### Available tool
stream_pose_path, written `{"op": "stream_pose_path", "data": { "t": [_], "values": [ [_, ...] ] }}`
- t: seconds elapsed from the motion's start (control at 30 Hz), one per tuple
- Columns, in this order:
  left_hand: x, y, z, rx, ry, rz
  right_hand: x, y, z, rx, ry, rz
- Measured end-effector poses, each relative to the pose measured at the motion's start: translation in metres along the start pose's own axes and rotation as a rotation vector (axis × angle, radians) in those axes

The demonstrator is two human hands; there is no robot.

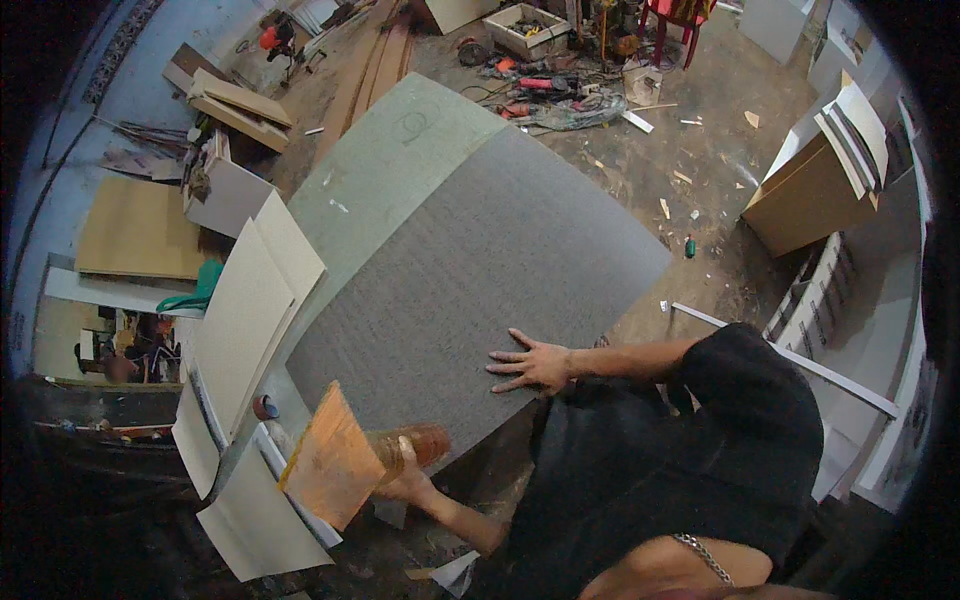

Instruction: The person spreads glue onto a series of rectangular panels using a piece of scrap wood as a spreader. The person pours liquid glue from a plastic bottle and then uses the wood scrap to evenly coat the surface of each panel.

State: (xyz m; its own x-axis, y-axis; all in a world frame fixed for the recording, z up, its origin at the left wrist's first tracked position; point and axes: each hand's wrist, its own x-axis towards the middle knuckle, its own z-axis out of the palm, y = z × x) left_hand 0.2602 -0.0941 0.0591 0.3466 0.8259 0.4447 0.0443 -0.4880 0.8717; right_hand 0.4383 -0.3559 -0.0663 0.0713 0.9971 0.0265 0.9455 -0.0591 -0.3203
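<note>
A large dark grey sheet with a fine streaked surface lies on a pale green board. My right hand rests flat on the sheet near its close edge, fingers spread. At the sheet's near left corner, my left hand is closed around a brown, ribbed bottle-like container, tilted on its side. Just left of it, an orange wood-toned panel stands at a slant and hides part of what is behind. Whether the container touches the sheet, I cannot tell.
Cream panels lean along the left side, with a small round tin beside them. Power tools and cables lie on the far floor near a tool crate. Cabinet boxes and a white strip are at right.
</note>
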Motion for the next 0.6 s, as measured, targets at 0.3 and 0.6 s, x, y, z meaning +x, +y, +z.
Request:
{"op": "stream_pose_path", "data": {
  "t": [0.3,0.6],
  "values": [
    [0.007,0.002,0.05,-0.106,-0.464,-0.084,-0.017,0.01,-0.03,0.207,0.223,0.161],
    [0.007,0.071,0.184,0.297,-0.921,0.131,-0.056,0.032,-0.23,-0.035,0.764,0.378]
  ]
}}
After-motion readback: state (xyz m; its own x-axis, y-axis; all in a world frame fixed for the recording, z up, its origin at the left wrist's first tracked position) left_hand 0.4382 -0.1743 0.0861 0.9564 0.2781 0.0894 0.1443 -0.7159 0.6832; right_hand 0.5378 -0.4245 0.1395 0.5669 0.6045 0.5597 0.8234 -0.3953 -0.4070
